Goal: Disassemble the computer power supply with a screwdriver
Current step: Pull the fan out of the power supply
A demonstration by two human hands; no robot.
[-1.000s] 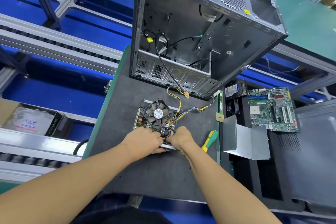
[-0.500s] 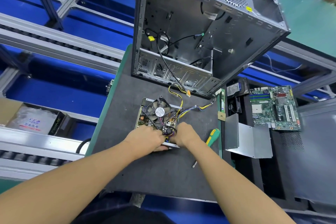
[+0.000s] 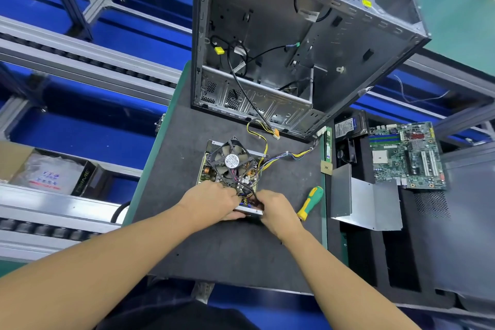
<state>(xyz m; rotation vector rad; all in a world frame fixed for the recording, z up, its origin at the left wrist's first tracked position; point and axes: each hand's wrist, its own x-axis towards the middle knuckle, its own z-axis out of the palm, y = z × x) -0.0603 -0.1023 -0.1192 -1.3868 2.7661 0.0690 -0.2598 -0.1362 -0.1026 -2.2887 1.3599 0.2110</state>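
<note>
At the middle of the dark tabletop: an opened power supply, flat, housing off, circuit board bare. On top of it, tilted, a black fan with a round white label. From its far right side, a wire bundle of yellow, black and blue leads trailing off to the right, plus a yellow loop ending in a pale connector just in front of the case.

At the near end of the unit, both hands. Left hand in from the left, fingers curled over the near-left part, thumb under the grey metal edge, gripping it. Right hand in from the right, fingers curled in at the near-right corner beside the black leads, closed on that corner; exact fingertip contact hidden behind the knuckles.

Just right of the right hand, lying loose on the tabletop: a screwdriver with a green and yellow handle, blade end hidden behind the wrist.

Beyond the power supply, upright at the far edge: an open computer case, loose black cables inside. Further right, on black padding: a bent grey metal cover, a green motherboard, a hard drive. Far left, by the conveyor rails, a cardboard box with a plastic bag in it.
</note>
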